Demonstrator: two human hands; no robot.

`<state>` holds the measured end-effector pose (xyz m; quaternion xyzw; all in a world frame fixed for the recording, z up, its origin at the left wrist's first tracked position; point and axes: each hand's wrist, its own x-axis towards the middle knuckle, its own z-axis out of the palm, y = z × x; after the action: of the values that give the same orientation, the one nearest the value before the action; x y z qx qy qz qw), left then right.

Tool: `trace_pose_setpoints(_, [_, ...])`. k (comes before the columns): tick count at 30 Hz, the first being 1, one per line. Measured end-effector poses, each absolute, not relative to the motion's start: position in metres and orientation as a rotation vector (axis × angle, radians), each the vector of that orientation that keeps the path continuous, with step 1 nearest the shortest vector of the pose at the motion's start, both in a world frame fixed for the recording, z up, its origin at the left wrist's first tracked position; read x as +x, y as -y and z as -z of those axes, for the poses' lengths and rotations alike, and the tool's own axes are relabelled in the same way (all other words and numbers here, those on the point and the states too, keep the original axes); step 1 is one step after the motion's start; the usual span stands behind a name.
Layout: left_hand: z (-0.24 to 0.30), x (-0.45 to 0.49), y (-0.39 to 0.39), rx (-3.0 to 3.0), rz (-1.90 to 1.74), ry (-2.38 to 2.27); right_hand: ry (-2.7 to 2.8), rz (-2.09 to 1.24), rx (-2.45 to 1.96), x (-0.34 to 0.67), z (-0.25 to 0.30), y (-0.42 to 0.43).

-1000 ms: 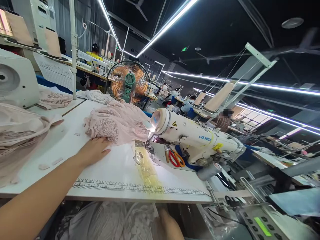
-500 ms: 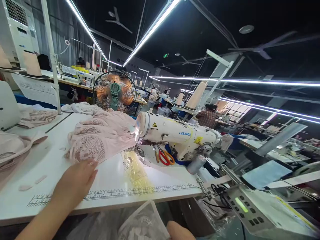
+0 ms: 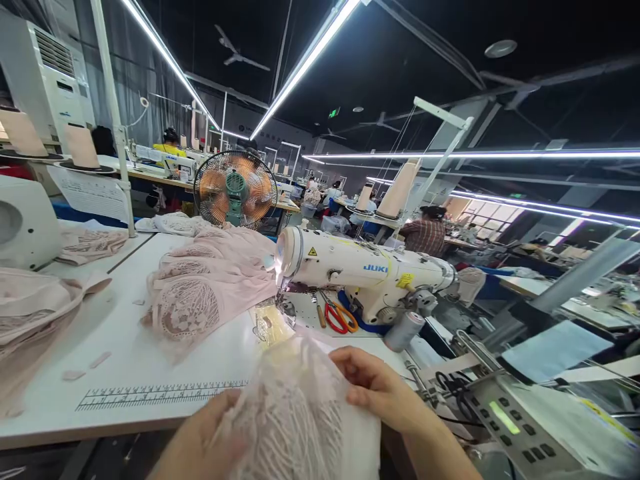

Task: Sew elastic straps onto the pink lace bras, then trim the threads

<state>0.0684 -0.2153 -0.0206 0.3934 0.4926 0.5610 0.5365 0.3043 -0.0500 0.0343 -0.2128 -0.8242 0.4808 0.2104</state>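
Note:
Both hands hold up a piece of pale pink lace fabric (image 3: 295,413) in front of the white sewing table (image 3: 130,360). My left hand (image 3: 205,437) grips its lower left edge, partly hidden by the lace. My right hand (image 3: 377,390) pinches its upper right edge, fingers curled. Beyond it stands a white Juki sewing machine (image 3: 360,270) with its lamp lit over the needle plate (image 3: 267,323). A heap of pink lace garments (image 3: 200,283) lies left of the machine head.
Red and orange scissors (image 3: 337,317) lie under the machine arm. A fan (image 3: 235,190) stands behind the heap. More pink fabric (image 3: 30,307) lies at the far left beside another white machine (image 3: 25,223). A control panel (image 3: 505,420) sits lower right. Other workers sit at distant tables.
My left hand left the table top and came down to the lace. Both hands have lifted the lace piece from my lap up to the table's front edge.

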Motion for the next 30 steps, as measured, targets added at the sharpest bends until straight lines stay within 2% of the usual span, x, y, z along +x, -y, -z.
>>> trace_pose_setpoints(2, [-0.002,0.036,0.213,0.837,-1.374,-1.258,2.337,-1.368,-0.571,0.286,-0.028,0.029])
trace_pose_setpoints(8, [-0.025,-0.061,0.191,1.049,-1.364,-1.718,2.577,-0.919,-0.734,0.225,0.001,-0.016])
trace_pose_setpoints(15, [-0.010,-0.156,0.163,1.424,-0.702,-2.638,2.626,-0.389,-1.078,0.169,0.020,-0.026])
trace_pose_setpoints(17, [-0.016,-0.154,0.159,1.658,-0.535,-2.817,2.652,-0.292,-1.143,0.165,0.023,-0.026])
trace_pose_setpoints(19, [-0.022,-0.125,0.153,1.882,-0.542,-2.919,2.711,-0.216,-1.132,0.166,0.026,-0.025])
trace_pose_setpoints(21, [-0.023,-0.076,0.141,2.102,-0.731,-2.711,2.759,-0.159,-1.097,0.168,0.027,-0.023])
trace_pose_setpoints(24, [-0.008,0.001,0.106,2.292,-0.665,-2.037,2.797,-0.098,-1.031,0.172,0.029,-0.017])
trace_pose_setpoints(30, [0.033,0.046,0.039,2.359,-0.620,-1.834,2.840,-0.102,-0.769,0.193,0.035,-0.004])
